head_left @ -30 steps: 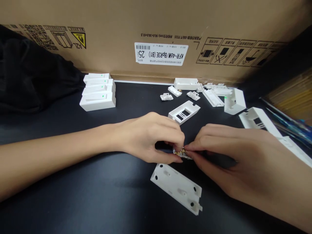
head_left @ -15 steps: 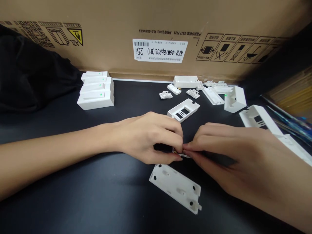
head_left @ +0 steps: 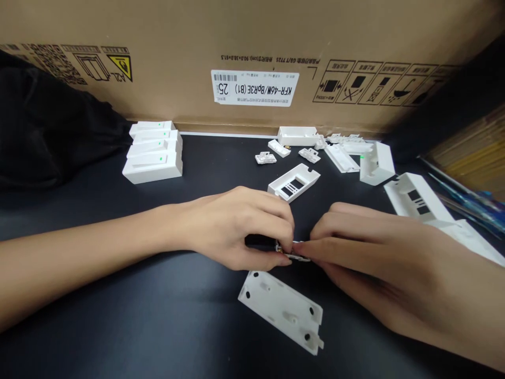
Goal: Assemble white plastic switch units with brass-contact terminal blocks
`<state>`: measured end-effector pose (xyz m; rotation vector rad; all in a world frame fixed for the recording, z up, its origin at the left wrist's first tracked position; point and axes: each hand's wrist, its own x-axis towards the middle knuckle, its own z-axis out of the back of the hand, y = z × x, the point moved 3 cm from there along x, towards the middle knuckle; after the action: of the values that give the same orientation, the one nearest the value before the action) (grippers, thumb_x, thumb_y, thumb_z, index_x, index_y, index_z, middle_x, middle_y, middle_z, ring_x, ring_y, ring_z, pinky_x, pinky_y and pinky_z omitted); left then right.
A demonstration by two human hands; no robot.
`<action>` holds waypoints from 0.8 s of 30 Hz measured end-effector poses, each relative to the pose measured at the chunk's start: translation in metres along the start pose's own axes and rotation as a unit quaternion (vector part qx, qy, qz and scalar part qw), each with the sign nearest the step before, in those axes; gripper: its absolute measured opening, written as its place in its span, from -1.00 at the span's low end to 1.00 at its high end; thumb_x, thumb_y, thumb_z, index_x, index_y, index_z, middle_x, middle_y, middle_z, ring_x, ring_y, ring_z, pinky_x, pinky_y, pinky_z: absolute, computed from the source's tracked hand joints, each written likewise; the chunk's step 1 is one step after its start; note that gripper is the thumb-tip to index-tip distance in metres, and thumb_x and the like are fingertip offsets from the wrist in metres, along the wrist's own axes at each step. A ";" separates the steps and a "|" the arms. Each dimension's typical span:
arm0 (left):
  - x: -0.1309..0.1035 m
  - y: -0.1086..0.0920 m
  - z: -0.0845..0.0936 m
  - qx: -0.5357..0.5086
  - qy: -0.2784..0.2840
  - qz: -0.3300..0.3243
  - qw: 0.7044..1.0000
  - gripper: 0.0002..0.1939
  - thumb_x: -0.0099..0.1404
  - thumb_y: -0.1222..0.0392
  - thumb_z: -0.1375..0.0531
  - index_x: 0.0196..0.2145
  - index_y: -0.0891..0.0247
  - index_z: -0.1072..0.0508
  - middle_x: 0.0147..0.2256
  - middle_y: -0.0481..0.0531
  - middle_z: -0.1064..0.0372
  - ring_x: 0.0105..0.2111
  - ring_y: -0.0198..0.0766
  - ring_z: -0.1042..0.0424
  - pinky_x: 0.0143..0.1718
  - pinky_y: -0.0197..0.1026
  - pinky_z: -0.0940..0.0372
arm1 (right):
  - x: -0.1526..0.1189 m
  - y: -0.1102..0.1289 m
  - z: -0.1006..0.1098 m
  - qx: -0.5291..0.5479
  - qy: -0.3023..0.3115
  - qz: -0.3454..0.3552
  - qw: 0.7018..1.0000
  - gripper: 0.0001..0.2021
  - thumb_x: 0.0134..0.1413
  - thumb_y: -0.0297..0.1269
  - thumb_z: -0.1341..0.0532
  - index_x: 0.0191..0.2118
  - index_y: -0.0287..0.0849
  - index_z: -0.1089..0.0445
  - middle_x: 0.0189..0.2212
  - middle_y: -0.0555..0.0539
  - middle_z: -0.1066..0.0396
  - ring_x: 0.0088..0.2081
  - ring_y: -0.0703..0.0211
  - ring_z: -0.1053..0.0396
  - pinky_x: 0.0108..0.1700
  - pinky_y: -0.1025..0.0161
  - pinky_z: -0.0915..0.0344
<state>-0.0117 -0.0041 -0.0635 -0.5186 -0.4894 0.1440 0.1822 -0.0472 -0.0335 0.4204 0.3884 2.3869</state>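
Note:
Between finger and thumb, my left hand (head_left: pixel 244 226) pinches a small white part with brass-coloured metal (head_left: pixel 298 257), mostly hidden by the fingers. The right hand's fingertips press on the same part from the other side; my right hand (head_left: pixel 366 258) is closed around its right end. Just below them a flat white plate with dark holes (head_left: pixel 282 310) lies on the black table (head_left: pixel 158 316). A white open frame (head_left: pixel 286 192) with slots rests beyond the hands.
Assembled white switches with green marks (head_left: pixel 153 171) stand at the back left, beside black cloth (head_left: pixel 51 126). Small white parts (head_left: pixel 310 155) and white housings (head_left: pixel 376 166) lie at the back right. A large cardboard box (head_left: pixel 177 63) closes off the back.
My right index finger has come forward onto the small part, and the other right fingers have shifted slightly. The left hand keeps its hold. The whole view has moved a little.

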 end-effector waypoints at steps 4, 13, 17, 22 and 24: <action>0.001 0.000 0.000 -0.009 0.005 0.005 1.000 -0.94 0.37 0.27 -0.26 -0.29 0.25 -0.54 -0.24 0.09 -0.56 -0.27 -0.29 -0.50 -0.18 -0.28 -0.42 | -0.002 0.002 -0.004 -0.017 0.075 0.018 0.997 -0.76 0.25 -0.50 -0.09 -0.22 -0.12 -0.49 -0.39 -0.03 -0.38 -0.39 0.20 -0.28 -0.42 0.21 -0.14; 0.003 -0.002 0.003 -0.024 0.001 -0.006 1.000 -0.99 0.35 0.31 -0.30 -0.26 0.30 -0.53 -0.25 0.14 -0.58 -0.24 -0.25 -0.54 -0.15 -0.26 -0.45 | -0.003 0.001 -0.004 0.006 0.101 -0.013 0.995 -0.73 0.13 -0.57 -0.13 -0.20 -0.07 -0.46 -0.37 0.02 -0.35 -0.37 0.20 -0.24 -0.37 0.19 -0.11; 0.003 -0.002 0.004 -0.029 -0.002 -0.009 1.000 -0.98 0.33 0.32 -0.32 -0.27 0.31 -0.54 -0.23 0.14 -0.60 -0.22 -0.25 -0.56 -0.13 -0.27 -0.46 | -0.005 -0.002 -0.005 -0.003 0.093 -0.001 0.996 -0.73 0.17 -0.55 -0.11 -0.16 -0.07 -0.46 -0.33 0.00 -0.36 -0.34 0.18 -0.25 -0.32 0.18 -0.13; 0.002 -0.001 0.002 -0.034 -0.014 -0.007 0.999 -0.99 0.33 0.31 -0.32 -0.26 0.27 -0.56 -0.23 0.12 -0.61 -0.24 -0.25 -0.57 -0.14 -0.26 -0.46 | -0.009 -0.002 -0.007 -0.022 0.084 0.008 0.996 -0.77 0.25 -0.50 -0.11 -0.16 -0.07 -0.46 -0.35 0.01 -0.35 -0.31 0.16 -0.25 -0.28 0.16 -0.14; 0.002 -0.001 0.002 -0.038 -0.020 -0.014 0.999 -0.96 0.33 0.31 -0.33 -0.24 0.29 -0.56 -0.22 0.14 -0.61 -0.24 -0.24 -0.56 -0.14 -0.24 -0.46 | -0.010 -0.001 -0.006 -0.025 0.085 0.003 0.996 -0.78 0.25 -0.50 -0.12 -0.18 -0.07 -0.46 -0.34 0.01 -0.35 -0.29 0.15 -0.25 -0.26 0.15 -0.15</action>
<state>-0.0113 -0.0038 -0.0608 -0.5847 -0.5423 0.1099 0.1876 -0.0543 -0.0411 0.1955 0.4042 2.4399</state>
